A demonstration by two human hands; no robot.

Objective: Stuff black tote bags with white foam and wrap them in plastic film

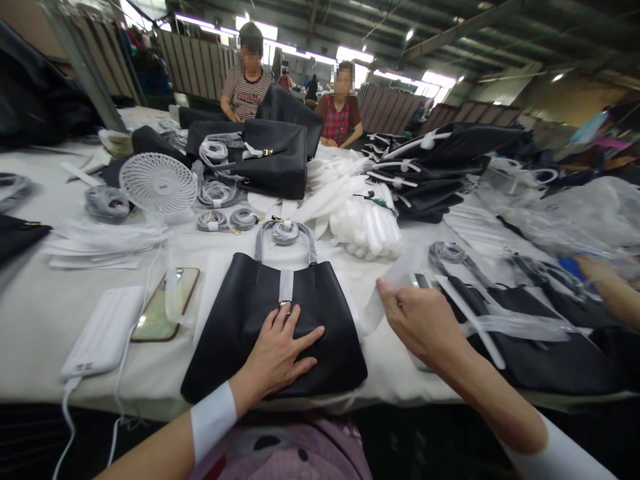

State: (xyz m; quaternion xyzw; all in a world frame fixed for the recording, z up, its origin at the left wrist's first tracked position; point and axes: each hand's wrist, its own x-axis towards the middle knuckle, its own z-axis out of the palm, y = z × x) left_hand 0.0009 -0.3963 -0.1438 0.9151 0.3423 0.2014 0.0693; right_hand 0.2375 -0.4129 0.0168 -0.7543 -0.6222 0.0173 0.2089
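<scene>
A black handbag (235,320) lies flat before me at the table's front edge, its wrapped handle (259,243) pointing away. A pale strip (285,287) covers its clasp. My left hand (280,347) rests on the bag's front with fingers spread, the tips just below the strip. To the right of the bag, my right hand (420,320) is closed in a pinch on a translucent plastic sheet (395,270), which hangs beside the bag. Just beyond the handbag's handle sits a coiled, wrapped strap (285,231).
At left lie a white power bank (105,330) with a cable and a phone (167,303); a white fan (159,185) stands behind. Black bags (275,157) and stacked bag pieces (430,173) fill the back. A co-worker's hand (597,273) is at right; two people (250,87) stand opposite.
</scene>
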